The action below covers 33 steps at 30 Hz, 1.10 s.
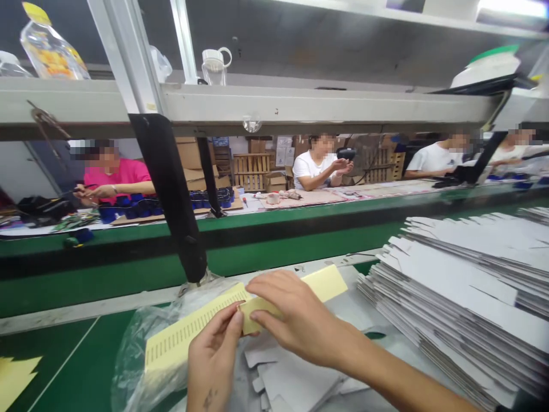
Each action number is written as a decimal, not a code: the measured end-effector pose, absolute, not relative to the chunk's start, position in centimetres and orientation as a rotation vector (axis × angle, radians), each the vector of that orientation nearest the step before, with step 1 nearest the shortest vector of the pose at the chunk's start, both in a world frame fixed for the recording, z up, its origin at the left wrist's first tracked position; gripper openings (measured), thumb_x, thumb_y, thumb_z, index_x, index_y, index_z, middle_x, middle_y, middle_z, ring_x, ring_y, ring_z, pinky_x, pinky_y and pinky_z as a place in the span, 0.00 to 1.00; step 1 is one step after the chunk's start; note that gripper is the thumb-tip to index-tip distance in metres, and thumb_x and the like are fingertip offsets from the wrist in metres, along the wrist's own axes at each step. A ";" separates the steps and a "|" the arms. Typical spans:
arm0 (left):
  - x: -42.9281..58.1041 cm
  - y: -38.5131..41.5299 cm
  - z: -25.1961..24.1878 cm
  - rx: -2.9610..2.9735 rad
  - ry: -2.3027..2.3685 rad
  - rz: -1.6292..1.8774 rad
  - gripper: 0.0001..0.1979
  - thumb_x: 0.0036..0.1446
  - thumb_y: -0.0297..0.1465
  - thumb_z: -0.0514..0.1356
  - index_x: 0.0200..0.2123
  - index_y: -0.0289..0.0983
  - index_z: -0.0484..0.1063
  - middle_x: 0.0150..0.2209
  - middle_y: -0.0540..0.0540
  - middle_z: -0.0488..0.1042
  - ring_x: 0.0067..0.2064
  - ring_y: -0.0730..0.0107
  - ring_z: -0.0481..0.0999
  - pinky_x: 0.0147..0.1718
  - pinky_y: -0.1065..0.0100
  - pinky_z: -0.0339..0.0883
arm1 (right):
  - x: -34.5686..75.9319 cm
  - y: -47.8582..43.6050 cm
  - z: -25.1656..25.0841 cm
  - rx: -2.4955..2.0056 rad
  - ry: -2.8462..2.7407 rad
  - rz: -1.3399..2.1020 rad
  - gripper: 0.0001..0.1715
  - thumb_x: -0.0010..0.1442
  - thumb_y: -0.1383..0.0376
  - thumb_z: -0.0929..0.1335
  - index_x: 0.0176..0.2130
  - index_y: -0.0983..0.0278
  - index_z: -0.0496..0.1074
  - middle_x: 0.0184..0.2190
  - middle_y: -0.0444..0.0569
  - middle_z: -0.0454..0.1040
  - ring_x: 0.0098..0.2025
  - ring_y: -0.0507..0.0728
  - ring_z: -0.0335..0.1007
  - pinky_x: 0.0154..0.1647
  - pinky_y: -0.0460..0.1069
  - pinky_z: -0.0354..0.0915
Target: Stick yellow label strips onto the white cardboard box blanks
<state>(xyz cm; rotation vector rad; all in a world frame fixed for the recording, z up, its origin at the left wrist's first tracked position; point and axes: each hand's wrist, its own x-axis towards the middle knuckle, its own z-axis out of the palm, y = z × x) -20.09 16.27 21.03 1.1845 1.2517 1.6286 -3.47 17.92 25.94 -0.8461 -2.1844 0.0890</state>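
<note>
- Right forearm (pixel 386 366) lies nearest, leading to the right hand (pixel 295 315), whose thumb and fingers grip a yellow strip (pixel 256 316).
- Left hand (pixel 214 355), just beside it, pinches the strip's left end, so the strip sits between the two hands.
- White flat cartons (pixel 295 380) lie loose below the right hand.
- Left of the left hand, a printed yellow sheet (pixel 184 329) rests on clear plastic (pixel 131 343); farther left, yellow papers (pixel 17 380) lie on the green table (pixel 64 332).
- Beyond the right hand, a yellow piece (pixel 328 283) juts out; the hand hides whether it joins the strip.
- Right of the right hand stand stacked cartons (pixel 458 292).
- Well past both hands, a person in pink (pixel 124 177) sits ahead-left, a person in white (pixel 309 171) straight ahead.
</note>
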 end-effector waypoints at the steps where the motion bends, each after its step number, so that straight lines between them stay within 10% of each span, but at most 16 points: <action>1: -20.3 16.3 20.9 1.188 1.223 1.588 0.21 0.45 0.47 0.72 0.36 0.36 0.83 0.33 0.41 0.82 0.33 0.58 0.81 0.33 0.64 0.78 | -4.2 18.6 25.7 -0.826 -2.186 0.163 0.12 0.63 0.70 0.69 0.48 0.63 0.75 0.46 0.52 0.80 0.48 0.60 0.75 0.51 0.55 0.69; 8: -21.0 16.5 19.7 1.041 0.967 1.451 0.17 0.54 0.44 0.69 0.42 0.38 0.82 0.38 0.43 0.80 0.35 0.65 0.78 0.36 0.69 0.76 | -5.2 20.2 24.2 -0.619 -2.119 0.216 0.12 0.67 0.72 0.65 0.38 0.64 0.78 0.36 0.49 0.80 0.38 0.54 0.74 0.41 0.48 0.69; 16: -20.2 16.1 21.0 0.908 1.003 1.478 0.17 0.45 0.44 0.74 0.26 0.35 0.78 0.23 0.52 0.68 0.25 0.78 0.65 0.24 0.78 0.65 | -4.6 19.2 24.3 -0.590 -2.312 -0.174 0.11 0.66 0.74 0.62 0.41 0.67 0.74 0.42 0.54 0.78 0.44 0.60 0.72 0.42 0.54 0.67; 33: -23.2 18.1 21.0 0.723 1.307 1.939 0.20 0.46 0.43 0.72 0.38 0.36 0.77 0.33 0.48 0.78 0.34 0.63 0.79 0.33 0.65 0.76 | -1.7 19.9 23.3 -1.013 -2.262 0.939 0.06 0.64 0.70 0.67 0.34 0.62 0.73 0.46 0.49 0.77 0.56 0.59 0.69 0.59 0.57 0.63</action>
